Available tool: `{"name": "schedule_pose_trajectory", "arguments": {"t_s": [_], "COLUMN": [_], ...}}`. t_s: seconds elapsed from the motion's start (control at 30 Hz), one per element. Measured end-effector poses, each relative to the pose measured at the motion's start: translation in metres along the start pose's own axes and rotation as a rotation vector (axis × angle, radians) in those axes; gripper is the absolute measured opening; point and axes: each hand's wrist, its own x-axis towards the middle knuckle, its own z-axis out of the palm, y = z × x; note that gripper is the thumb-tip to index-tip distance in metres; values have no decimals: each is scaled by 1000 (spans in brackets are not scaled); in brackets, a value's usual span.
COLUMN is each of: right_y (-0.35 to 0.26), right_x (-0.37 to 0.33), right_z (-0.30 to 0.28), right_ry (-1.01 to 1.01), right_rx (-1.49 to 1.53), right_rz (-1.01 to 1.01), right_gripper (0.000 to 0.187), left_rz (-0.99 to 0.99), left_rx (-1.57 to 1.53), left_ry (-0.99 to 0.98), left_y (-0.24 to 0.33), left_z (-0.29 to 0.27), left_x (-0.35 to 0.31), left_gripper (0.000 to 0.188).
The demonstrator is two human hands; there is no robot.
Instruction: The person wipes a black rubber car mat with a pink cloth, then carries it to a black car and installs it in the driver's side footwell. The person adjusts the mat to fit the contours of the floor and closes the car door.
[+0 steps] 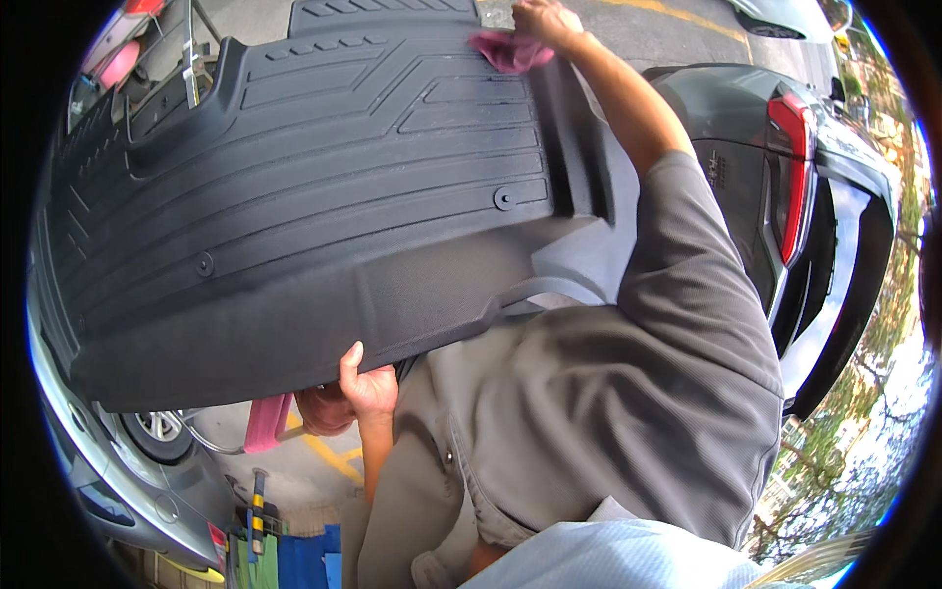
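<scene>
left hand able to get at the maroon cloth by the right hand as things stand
Probably not: the left hand grips the near edge of the dark mat, whose ribbed surface lies between it and the maroon cloth, over at the far edge by the right hand.

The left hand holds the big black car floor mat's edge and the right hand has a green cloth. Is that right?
Not quite: the head view shows the cloth in the right hand is maroon, not green. The left hand does hold the edge of the big black car floor mat.
</scene>
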Motion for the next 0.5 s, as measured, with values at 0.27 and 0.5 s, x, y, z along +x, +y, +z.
{"name": "schedule_pose_trajectory", "arguments": {"t_s": [0.27,0.5], "right_y": [-52,-140], "right_x": [-106,-246], "right_z": [-61,-161], "right_ry": [-407,-1085], "right_rx": [-56,467], "right_rz": [-16,-109], "right_gripper": [28,35], "left_rz": [-16,-83], "left_rx": [-58,-47], "left_ry": [-53,-4], "left_y": [2,13], "left_z": [-5,-19], "left_x": [-1,-2], "left_gripper": [49,51]}}
